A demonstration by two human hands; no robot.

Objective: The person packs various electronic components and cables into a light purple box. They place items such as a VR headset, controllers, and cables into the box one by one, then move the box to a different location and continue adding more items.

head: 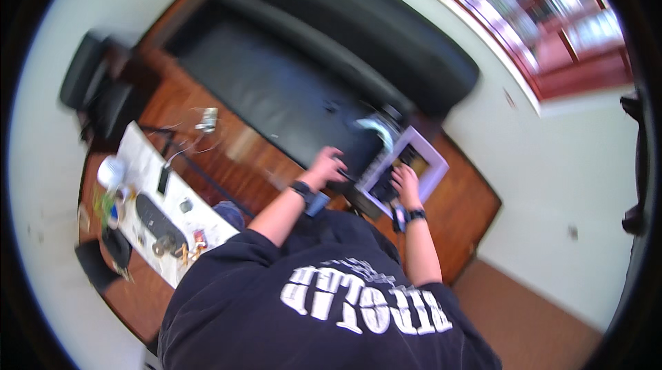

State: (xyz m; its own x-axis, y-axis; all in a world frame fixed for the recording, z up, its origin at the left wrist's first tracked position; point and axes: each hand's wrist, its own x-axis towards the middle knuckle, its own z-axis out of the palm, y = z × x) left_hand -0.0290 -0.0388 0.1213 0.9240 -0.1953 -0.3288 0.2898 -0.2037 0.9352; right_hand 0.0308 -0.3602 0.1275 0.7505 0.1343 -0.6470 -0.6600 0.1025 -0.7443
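Note:
My left hand [327, 167] is over the front edge of a black leather sofa [258, 75], its fingers curled about a small dark object [342, 173] too blurred to name. My right hand [407, 184] reaches into a lavender open-topped box [436, 173], and its fingertips are among dark items [384, 189] there. Whether it grips any of them is not visible. On the sofa seat beside the box lies a blurred pale, curved thing [380, 129]. Both wrists wear dark bands.
To the left stands a white-topped table [207, 217] with a dark oval mat [155, 220], a potted plant [106, 204] and small items. A power strip [208, 120] with cables lies on the wooden floor [232, 150]. A black chair [103, 85] stands at the far left.

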